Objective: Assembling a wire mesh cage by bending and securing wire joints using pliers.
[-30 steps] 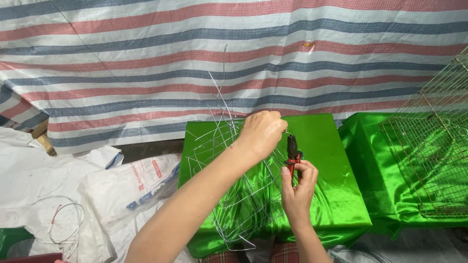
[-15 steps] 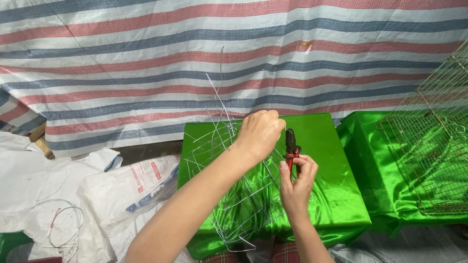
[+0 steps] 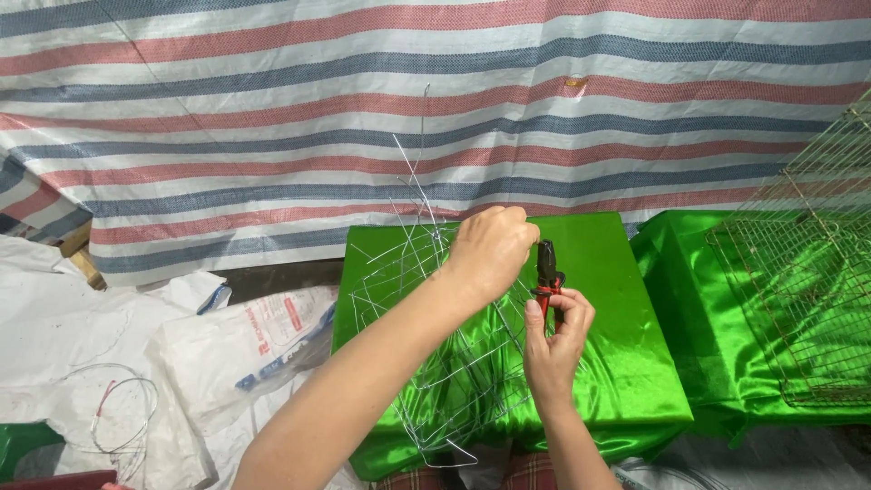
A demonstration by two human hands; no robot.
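Note:
A thin silver wire frame (image 3: 426,327) leans over a box covered in shiny green cloth (image 3: 626,363). My left hand (image 3: 490,247) is closed on the upper wires of the frame, pinching them near its right edge. My right hand (image 3: 555,340) grips red-handled pliers (image 3: 546,272), held upright with the dark jaws at the wires just right of my left hand's fingers. One loose wire end rises from the frame toward the striped tarp.
A striped red, blue and white tarp (image 3: 272,118) hangs behind. A wire mesh cage (image 3: 807,290) sits on a second green-covered surface at right. White sacks (image 3: 245,345) and a coil of wire (image 3: 118,417) lie on the floor at left.
Both hands stay on the frame. The pliers have shifted slightly up and toward the left hand's fingers; the view barely moved.

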